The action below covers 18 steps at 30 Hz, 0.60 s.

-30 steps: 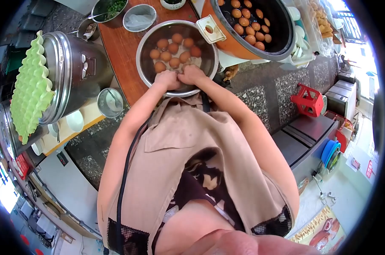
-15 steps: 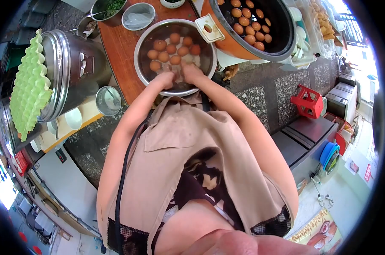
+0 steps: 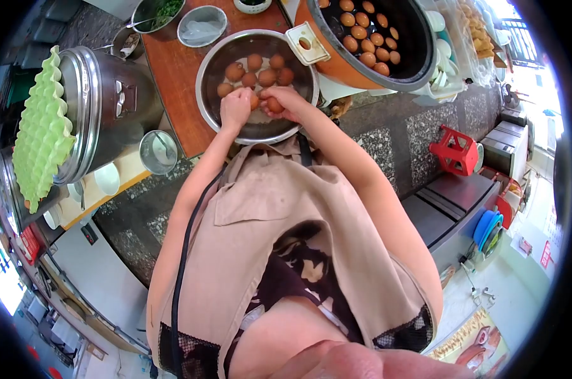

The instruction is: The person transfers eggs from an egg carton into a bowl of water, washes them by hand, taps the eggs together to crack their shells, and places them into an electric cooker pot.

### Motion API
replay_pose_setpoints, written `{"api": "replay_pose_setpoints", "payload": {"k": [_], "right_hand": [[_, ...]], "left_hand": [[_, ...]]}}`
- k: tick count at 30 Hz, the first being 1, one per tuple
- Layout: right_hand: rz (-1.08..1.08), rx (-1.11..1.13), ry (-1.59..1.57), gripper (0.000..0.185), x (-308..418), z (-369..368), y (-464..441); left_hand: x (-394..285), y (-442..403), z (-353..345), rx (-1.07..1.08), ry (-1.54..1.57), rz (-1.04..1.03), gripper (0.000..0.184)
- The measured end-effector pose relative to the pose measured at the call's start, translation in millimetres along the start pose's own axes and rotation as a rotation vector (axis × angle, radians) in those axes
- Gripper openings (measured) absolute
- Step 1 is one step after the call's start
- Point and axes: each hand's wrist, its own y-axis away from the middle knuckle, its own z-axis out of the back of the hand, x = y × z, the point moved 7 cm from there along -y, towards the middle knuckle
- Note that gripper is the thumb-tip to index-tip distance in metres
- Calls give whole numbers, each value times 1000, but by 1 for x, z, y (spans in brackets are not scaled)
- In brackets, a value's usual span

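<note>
A wide steel bowl (image 3: pixel 301 71) stands in front of me with water and several brown eggs (image 3: pixel 267 78) in it. Both of my hands are over its near half. My left hand (image 3: pixel 235 110) is closed around a brown egg, of which a part shows beside the fingers. In my right hand (image 3: pixel 289 103) another brown egg (image 3: pixel 274 105) is held with the fingers curled under it. The two hands are close together, and the other eggs lie just beyond them toward the far side of the bowl.
An orange pot (image 3: pixel 317 50) with several eggs in dark liquid stands at the right. A plastic-lined bowl (image 3: pixel 202 26) and a pot of chopped greens (image 3: pixel 166 11) are at the back. On the left, a green egg tray (image 3: pixel 42 132) leans on a steel pot (image 3: pixel 118 95). A red stool (image 3: pixel 455 150) stands right.
Both hands have come up from the bottom of the bowl and drawn together. An egg now shows in each of them. The surroundings have shifted slightly in view.
</note>
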Motion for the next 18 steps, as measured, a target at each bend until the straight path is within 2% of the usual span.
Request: {"api": "replay_pose_setpoints", "payload": {"k": [1, 3, 4, 5, 6, 7, 9, 10, 12, 13, 15, 17, 18], "right_hand": [[3, -3, -2, 20, 5, -4, 9], [-27, 129, -89, 33, 15, -32, 42], [-19, 131, -85, 41, 18, -36, 48], [28, 102, -76, 40, 24, -36, 56], [46, 108, -38, 39, 30, -35, 64], [63, 114, 1, 39, 36, -34, 73], [121, 73, -5, 37, 58, -37, 105], [216, 71, 6, 38, 76, -37, 124], [418, -13, 91, 38, 125, -27, 163], [525, -98, 163, 38, 151, -15, 179], [729, -240, 237, 37, 201, 22, 186], [690, -543, 565, 38, 242, 77, 164], [761, -664, 816, 39, 261, 89, 155]], "left_hand": [[-3, 2, 11, -131, 211, 11, 32], [-5, 1, 8, -67, 296, 40, 33], [-7, -2, 9, -126, 210, -176, 34], [-31, -1, 16, -186, 126, -392, 36], [-26, -4, 6, 60, 566, -176, 37], [-18, -4, -8, 194, 974, -9, 40], [-37, 0, -11, 231, 1304, 215, 30], [-38, -6, -16, 238, 1308, 202, 30], [-37, -15, -10, -81, 177, -228, 32], [-35, -13, -19, -134, -138, -333, 50], [-44, -9, -33, -65, -441, -358, 58], [-51, -8, -46, -30, -524, -383, 58], [-51, -8, -56, 13, -611, -398, 59]]}}
